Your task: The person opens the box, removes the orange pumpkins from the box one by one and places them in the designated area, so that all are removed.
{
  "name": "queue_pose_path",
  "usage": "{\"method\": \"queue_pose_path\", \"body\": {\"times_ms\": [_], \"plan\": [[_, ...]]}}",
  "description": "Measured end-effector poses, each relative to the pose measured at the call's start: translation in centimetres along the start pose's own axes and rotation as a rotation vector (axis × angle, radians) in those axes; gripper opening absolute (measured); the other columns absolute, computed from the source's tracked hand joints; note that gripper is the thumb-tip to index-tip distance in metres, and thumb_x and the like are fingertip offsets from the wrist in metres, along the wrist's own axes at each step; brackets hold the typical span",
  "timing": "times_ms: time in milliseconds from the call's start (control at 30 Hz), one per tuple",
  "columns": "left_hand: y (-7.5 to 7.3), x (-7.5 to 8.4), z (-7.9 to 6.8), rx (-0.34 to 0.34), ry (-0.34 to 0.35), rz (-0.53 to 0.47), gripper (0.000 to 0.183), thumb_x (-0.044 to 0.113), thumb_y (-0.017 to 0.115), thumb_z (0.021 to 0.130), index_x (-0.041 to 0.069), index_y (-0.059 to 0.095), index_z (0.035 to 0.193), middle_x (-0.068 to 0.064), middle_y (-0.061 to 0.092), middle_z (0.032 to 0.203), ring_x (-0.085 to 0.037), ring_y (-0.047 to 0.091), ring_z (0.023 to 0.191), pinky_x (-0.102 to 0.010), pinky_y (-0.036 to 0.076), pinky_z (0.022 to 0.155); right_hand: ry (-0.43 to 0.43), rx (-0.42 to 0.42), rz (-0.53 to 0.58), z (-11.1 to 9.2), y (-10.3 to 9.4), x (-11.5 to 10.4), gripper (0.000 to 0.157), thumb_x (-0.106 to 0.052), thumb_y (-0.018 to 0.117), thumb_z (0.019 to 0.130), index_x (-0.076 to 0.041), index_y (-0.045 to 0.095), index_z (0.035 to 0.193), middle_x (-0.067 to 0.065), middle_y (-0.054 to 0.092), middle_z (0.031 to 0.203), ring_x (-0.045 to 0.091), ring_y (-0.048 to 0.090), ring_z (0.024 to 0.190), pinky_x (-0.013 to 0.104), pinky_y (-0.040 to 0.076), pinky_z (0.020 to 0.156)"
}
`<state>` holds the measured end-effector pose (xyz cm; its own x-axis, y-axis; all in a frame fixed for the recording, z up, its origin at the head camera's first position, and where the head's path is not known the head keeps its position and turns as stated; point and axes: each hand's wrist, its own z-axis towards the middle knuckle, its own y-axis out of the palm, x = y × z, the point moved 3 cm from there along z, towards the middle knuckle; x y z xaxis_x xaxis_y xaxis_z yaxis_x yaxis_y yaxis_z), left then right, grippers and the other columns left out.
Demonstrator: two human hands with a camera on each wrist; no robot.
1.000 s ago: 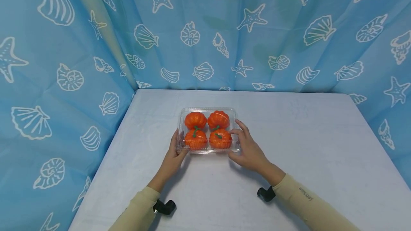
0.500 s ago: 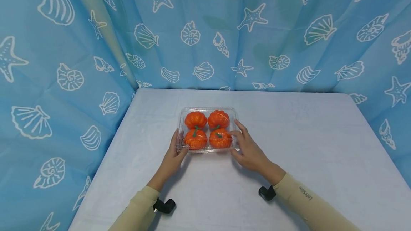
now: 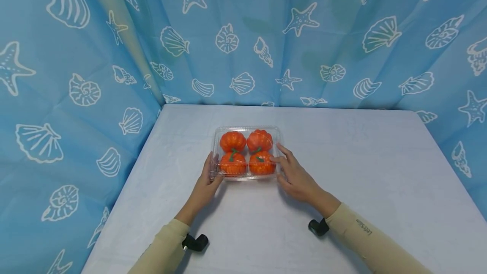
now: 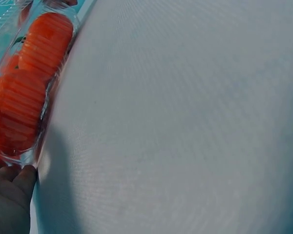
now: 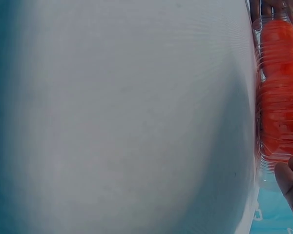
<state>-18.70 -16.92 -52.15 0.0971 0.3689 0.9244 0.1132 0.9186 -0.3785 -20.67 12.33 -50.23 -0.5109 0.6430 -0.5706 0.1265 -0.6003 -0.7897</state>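
Observation:
A clear plastic clamshell box (image 3: 246,177) is near the middle of the table, holding several small orange pumpkins (image 3: 233,163) with green stems in two rows. My left hand (image 3: 205,183) grips the box's left side, thumb at its front corner and fingers along the side. At the right side, my right hand (image 3: 298,181) has its fingers spread and slightly bent at the edge, one fingertip by the front right pumpkin (image 3: 261,165). In the right wrist view its thumb (image 5: 286,180) is close to the box's corner; firm contact cannot be told.
The box is on a table (image 3: 361,160) covered in white cloth. Blue curtains (image 3: 213,24) with white shells and starfish hang behind and to the left. A dark wrist camera (image 3: 195,243) sits on the left wrist, another (image 3: 318,227) on the right.
My right thumb has drawn back from the box's front right corner, and the right hand has shifted slightly right. My left hand keeps its hold; the box stays nearly in place.

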Motion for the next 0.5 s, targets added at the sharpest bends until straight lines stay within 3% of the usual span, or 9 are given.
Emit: {"method": "queue_pose_path", "body": {"times_ms": [200, 367, 500], "plan": [[-0.2, -0.1, 0.1, 0.011, -0.012, 0.044, 0.079, 0.026, 0.058, 0.105, 0.014, 0.008, 0.165, -0.013, 0.023, 0.167, -0.034, 0.024, 0.152, -0.056, 0.023, 0.120, 0.018, 0.020, -0.001, 0.1, -0.7, 0.1, 0.044, -0.001, 0.049, 0.091, -0.012, 0.052, 0.134, 0.009, 0.021, 0.166, 0.039, 0.039, 0.144, 0.055, 0.038, 0.112], [-0.3, -0.3, 0.0, 0.009, -0.019, 0.052, 0.079, 0.027, 0.058, 0.105, 0.014, 0.007, 0.165, -0.012, 0.024, 0.167, -0.033, 0.028, 0.151, -0.054, 0.027, 0.119, 0.017, -0.015, 0.005, 0.0, -1.1, 0.2, 0.051, -0.005, 0.052, 0.089, -0.015, 0.051, 0.139, 0.007, 0.014, 0.168, 0.040, 0.042, 0.142, 0.056, 0.041, 0.109], [-0.3, -0.2, 0.0, 0.006, -0.016, 0.055, 0.079, 0.027, 0.058, 0.105, 0.014, 0.008, 0.165, -0.016, 0.025, 0.166, -0.037, 0.030, 0.149, -0.058, 0.031, 0.116, 0.007, -0.028, 0.007, -0.1, -1.5, 0.5, 0.054, -0.009, 0.058, 0.092, -0.020, 0.051, 0.144, 0.005, 0.011, 0.169, 0.036, 0.054, 0.130, 0.053, 0.048, 0.104]]}}
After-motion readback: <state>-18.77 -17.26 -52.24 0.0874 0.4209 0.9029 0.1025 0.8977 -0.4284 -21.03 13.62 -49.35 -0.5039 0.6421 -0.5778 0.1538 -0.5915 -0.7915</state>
